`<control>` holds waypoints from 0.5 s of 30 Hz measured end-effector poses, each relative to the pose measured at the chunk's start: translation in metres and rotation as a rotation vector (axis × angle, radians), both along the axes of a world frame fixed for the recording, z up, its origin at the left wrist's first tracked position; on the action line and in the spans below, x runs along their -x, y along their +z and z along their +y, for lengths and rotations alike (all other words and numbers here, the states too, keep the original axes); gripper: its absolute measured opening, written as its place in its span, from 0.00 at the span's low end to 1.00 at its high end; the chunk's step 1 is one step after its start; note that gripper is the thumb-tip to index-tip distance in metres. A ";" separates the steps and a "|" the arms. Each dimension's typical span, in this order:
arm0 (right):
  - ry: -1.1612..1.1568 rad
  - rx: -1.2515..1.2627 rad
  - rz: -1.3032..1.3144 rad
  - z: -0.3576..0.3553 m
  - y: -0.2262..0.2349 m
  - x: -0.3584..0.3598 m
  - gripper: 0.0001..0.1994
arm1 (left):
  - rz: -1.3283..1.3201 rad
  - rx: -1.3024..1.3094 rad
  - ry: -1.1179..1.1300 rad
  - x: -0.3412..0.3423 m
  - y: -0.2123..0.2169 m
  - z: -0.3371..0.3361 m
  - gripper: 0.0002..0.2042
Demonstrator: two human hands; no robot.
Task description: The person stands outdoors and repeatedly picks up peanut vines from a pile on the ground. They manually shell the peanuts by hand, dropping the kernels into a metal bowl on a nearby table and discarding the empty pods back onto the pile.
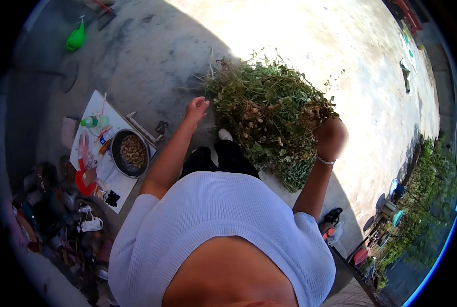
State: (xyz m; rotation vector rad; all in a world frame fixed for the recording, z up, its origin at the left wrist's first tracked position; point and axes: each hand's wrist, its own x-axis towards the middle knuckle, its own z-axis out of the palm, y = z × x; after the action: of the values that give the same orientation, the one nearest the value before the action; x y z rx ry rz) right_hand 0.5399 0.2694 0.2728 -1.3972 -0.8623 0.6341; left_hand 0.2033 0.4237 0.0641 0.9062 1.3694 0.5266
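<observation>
A large heap of uprooted peanut plants (269,107) lies on the concrete in front of me, green leaves mixed with brown roots and pods. At its right edge my right hand (332,138), a bracelet on the wrist, is closed at a clump of roots with peanuts (318,112); its fingers are blurred and partly hidden. My left hand (197,109) hovers just left of the heap, empty, its fingers loosely bent and apart. Left of that arm, a dark round pan (117,153) full of picked peanuts (133,150) stands on a low white table (121,197).
The table also bears a green-capped bottle (94,121), a red scoop-like container (85,183) and small items. Assorted clutter (60,220) fills the lower left. A green watering can (76,37) stands at the far left. My white shoe (225,134) is beside the heap.
</observation>
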 end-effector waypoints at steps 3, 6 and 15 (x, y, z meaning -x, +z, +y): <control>-0.007 -0.014 -0.039 -0.008 0.013 0.000 0.15 | 0.004 -0.003 -0.047 -0.055 0.002 0.034 0.37; 0.032 -0.114 0.260 -0.009 0.041 0.007 0.16 | 0.054 0.087 -0.121 -0.114 0.020 0.053 0.41; -0.369 -0.075 0.288 -0.006 0.012 -0.062 0.15 | -0.167 -0.119 0.077 -0.190 0.028 0.069 0.23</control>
State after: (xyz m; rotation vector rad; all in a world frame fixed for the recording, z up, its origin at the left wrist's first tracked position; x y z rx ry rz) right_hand 0.6020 0.2637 0.2847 -1.3134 -0.3821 0.4962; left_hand 0.3933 0.4923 0.0918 0.8873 1.2349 0.7335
